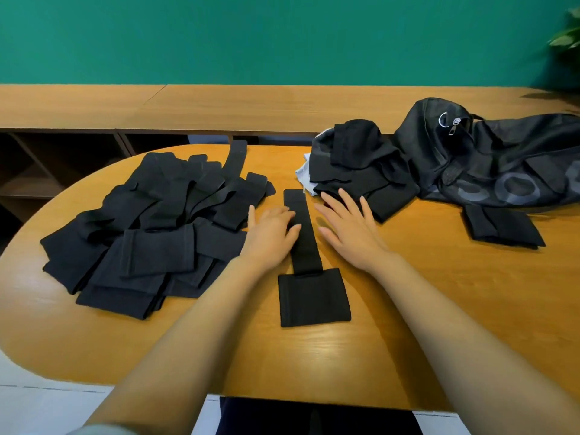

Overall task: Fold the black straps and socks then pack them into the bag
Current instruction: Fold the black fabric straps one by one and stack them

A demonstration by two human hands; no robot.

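One black strap (306, 246) lies stretched out along the middle of the wooden table (408, 324), its wide pad end nearest me. My left hand (271, 233) lies flat with its fingers touching the strap's left edge. To the right of the strap, my right hand (348, 227) hovers or rests flat with spread fingers, its fingertips near a heap of folded black pieces (361, 171). A big loose pile of black straps and socks (150, 227) covers the table's left side. The black mesh bag (502, 161) lies at the right rear.
A folded black piece (502, 226) sits alone in front of the bag. A long wooden counter (219, 105) runs behind the table against a green wall. A plant (569, 32) shows at the top right corner.
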